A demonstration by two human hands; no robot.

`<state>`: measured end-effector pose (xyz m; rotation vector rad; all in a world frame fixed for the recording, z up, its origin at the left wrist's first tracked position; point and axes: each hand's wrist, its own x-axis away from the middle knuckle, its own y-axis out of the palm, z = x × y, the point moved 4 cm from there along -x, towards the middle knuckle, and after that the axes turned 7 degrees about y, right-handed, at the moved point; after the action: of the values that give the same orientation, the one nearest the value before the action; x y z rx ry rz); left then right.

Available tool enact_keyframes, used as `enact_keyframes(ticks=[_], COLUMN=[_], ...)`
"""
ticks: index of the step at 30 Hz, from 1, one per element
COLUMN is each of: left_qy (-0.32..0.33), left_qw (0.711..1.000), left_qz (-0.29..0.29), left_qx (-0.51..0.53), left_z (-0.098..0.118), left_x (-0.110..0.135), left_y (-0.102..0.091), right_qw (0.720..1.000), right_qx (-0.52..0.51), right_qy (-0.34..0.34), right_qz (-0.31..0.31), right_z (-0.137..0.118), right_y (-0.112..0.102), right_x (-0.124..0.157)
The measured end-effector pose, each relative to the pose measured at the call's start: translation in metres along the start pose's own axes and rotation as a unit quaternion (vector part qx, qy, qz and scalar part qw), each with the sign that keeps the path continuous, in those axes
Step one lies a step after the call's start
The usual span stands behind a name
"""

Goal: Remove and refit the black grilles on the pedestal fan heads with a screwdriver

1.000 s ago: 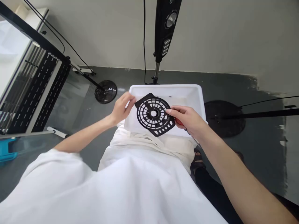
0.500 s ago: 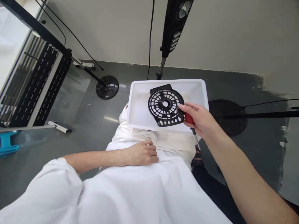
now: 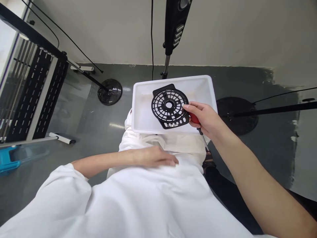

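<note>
Nearest, a white cloth (image 3: 148,198) covers the lap and fills the lower part of the view, soft and with folds. The left hand (image 3: 153,157) lies on it palm down with the fingers stretched flat, and it holds nothing.

A little farther, at 1 o'clock from that hand, the right hand (image 3: 206,121) is closed around the red handle of a screwdriver (image 3: 194,118). Its thin metal shaft comes out under the hand and points to about 5 o'clock, towards the person. The thumb and first finger of this hand also touch the rim of a black grille (image 3: 169,105) at its 3 o'clock side.

The grille is over the middle of a white tray (image 3: 140,115) that rests on the knees. It is hard matte plastic: a round disc of thin ribs and rings around a central hole. It has a squared tab at 11 o'clock and a slotted one at 5 o'clock, so its long axis runs between these. The tray is smooth, rectangular and shallow, with rounded corners.

Beyond is a grey, glossy floor (image 3: 94,122). A round black base (image 3: 110,91) stands at 10 o'clock from the tray, and a black perforated rack (image 3: 32,92) is farther left. At 12 o'clock a metal pole (image 3: 165,67) rises to a black control panel (image 3: 175,23), against a plain pale wall (image 3: 235,33).
</note>
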<state>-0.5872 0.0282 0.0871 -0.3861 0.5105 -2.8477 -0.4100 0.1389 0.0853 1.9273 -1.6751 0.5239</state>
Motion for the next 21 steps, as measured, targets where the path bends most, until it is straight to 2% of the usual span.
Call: enact_keyframes(ticks=[2,3,5,8,12,15,18,21], left_qy=[-0.07,-0.085,-0.07,-0.054,-0.119,-0.134,-0.113,-0.027], left_qw=[0.985,0.971,0.955,0.955,0.947,0.944,0.951,0.968], left_qz=[0.05,0.054,0.035,0.046,0.128,0.153,0.136,0.07], left_qx=[-0.15,-0.216,-0.287,-0.288,-0.269,-0.262,-0.253,-0.238], left_z=[-0.017,-0.024,-0.033,-0.045,-0.066,-0.073,-0.064,-0.044], left_x=[-0.009,-0.013,-0.024,-0.036,-0.046,-0.049,-0.043,-0.025], left_y=[-0.01,-0.012,-0.01,-0.011,-0.03,-0.042,-0.043,-0.031], right_qw=[1.0,1.0,1.0,1.0,1.0,1.0,1.0,0.999], right_qx=[0.001,0.001,0.001,-0.002,-0.009,-0.01,-0.006,-0.007], right_qy=[-0.001,-0.003,-0.007,-0.011,-0.011,-0.007,0.013,0.033], right_qz=[-0.003,-0.004,-0.005,-0.004,0.003,0.003,-0.004,-0.009], right_z=[0.0,0.001,0.001,0.003,0.005,0.006,0.007,0.008], right_y=[0.001,0.002,0.001,-0.003,-0.009,-0.009,-0.008,-0.007], right_x=[0.001,0.002,0.003,0.004,0.004,0.003,0.002,0.0])
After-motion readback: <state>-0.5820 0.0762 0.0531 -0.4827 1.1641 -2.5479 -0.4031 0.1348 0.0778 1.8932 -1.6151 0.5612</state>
